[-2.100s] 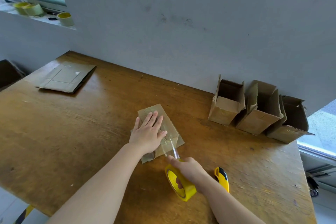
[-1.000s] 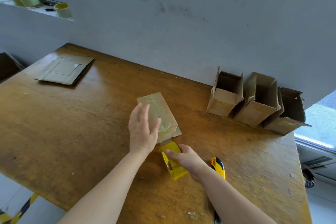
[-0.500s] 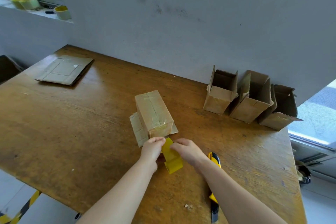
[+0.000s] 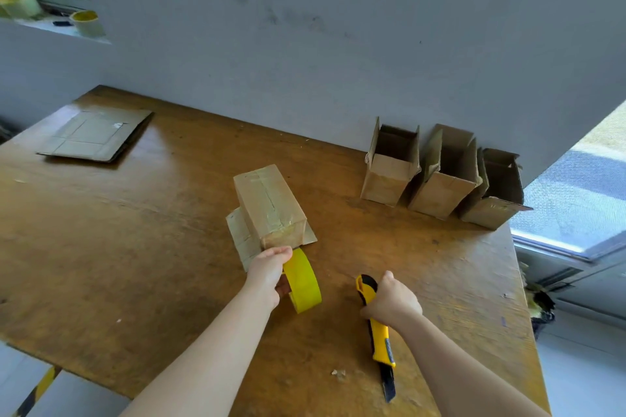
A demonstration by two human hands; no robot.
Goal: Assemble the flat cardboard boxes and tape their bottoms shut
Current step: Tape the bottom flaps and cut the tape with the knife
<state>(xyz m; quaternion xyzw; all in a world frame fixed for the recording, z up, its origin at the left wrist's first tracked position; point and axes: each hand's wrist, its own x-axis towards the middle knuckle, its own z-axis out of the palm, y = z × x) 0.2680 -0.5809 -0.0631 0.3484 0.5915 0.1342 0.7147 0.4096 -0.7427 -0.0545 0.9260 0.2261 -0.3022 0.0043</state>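
A small cardboard box (image 4: pixel 269 206) stands upside down mid-table, its bottom taped and facing up, its open flaps splayed on the wood. Just in front of it my left hand (image 4: pixel 269 272) grips the yellow tape roll (image 4: pixel 302 281), which stands on edge at the box's near end. To the right, my right hand (image 4: pixel 393 301) closes over a yellow and black utility knife (image 4: pixel 381 337) lying on the table, its black tip pointing toward me.
Three assembled boxes (image 4: pixel 437 173) stand open-topped by the wall at the right. A stack of flat cardboard (image 4: pixel 96 135) lies at the far left of the wooden table (image 4: pixel 135 247). Spare tape rolls (image 4: pixel 86 22) sit on the window sill. The table's right edge is near the knife.
The tape has been run over the box's near end. The roll passed from my right hand to my left. My right hand moved right onto the knife.
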